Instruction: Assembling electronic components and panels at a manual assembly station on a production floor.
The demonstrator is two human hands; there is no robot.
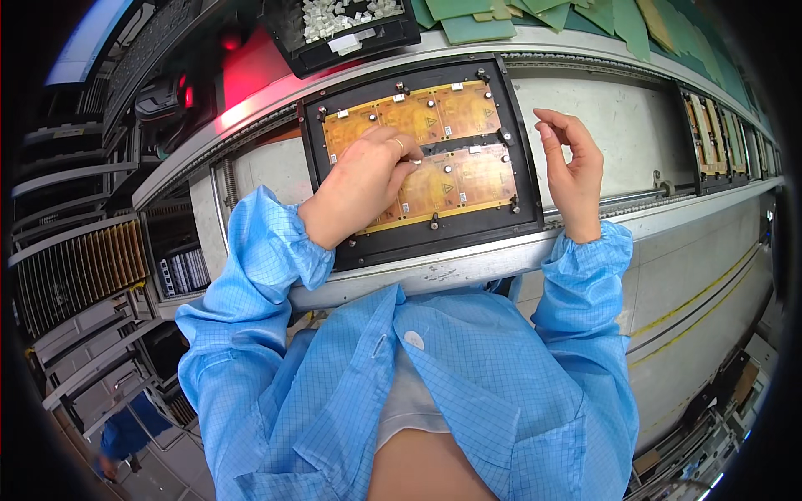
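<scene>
A black frame (439, 235) lies before me on the conveyor, holding orange-yellow circuit boards (483, 177) in two rows. Small white connectors (457, 87) sit along the boards' upper edges. My left hand (361, 178) bends over the lower left board and covers much of it. Its thumb and forefinger pinch a small white connector (415, 161) at that board's upper edge; whether it is seated cannot be told. Beyond the frame's right edge, my right hand (576, 171) hovers with loosely curved fingers, thumb and forefinger slightly apart, and nothing visible between them.
A black tray (355, 52) heaped with white connectors stands behind the frame. Green sheets (480, 25) lie at the back. Another loaded frame (710, 142) sits farther right on the conveyor rails (643, 207). A rack of boards (79, 271) stands at left; a red light glows behind.
</scene>
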